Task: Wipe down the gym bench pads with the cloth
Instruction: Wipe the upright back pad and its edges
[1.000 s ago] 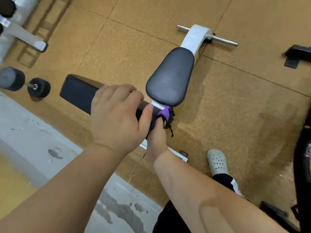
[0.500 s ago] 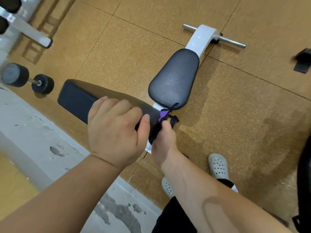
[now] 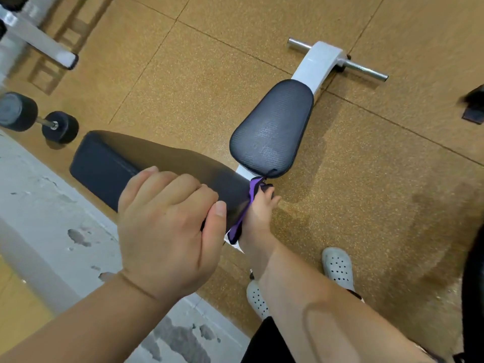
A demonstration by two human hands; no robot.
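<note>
The bench's long black back pad point(image 3: 125, 163) is raised and runs from the left toward the centre. My left hand point(image 3: 167, 229) grips its near edge, fingers curled over the top. Beyond it lies the rounded black seat pad point(image 3: 272, 129) on a white frame point(image 3: 318, 64). My right hand point(image 3: 258, 218) holds a purple and black cloth point(image 3: 245, 213) against the lower end of the back pad, close under the seat pad. Most of the cloth is hidden between my hand and the pad.
A black dumbbell point(image 3: 39, 119) lies on the cork-coloured floor at the left. A white equipment leg point(image 3: 39, 40) crosses the top left. A worn grey painted strip point(image 3: 52, 226) runs along the lower left. My two white clogs point(image 3: 337, 268) stand below the bench.
My right hand with the cloth has slid up along the lower end of the back pad toward the seat pad. My left hand keeps its grip on the pad.
</note>
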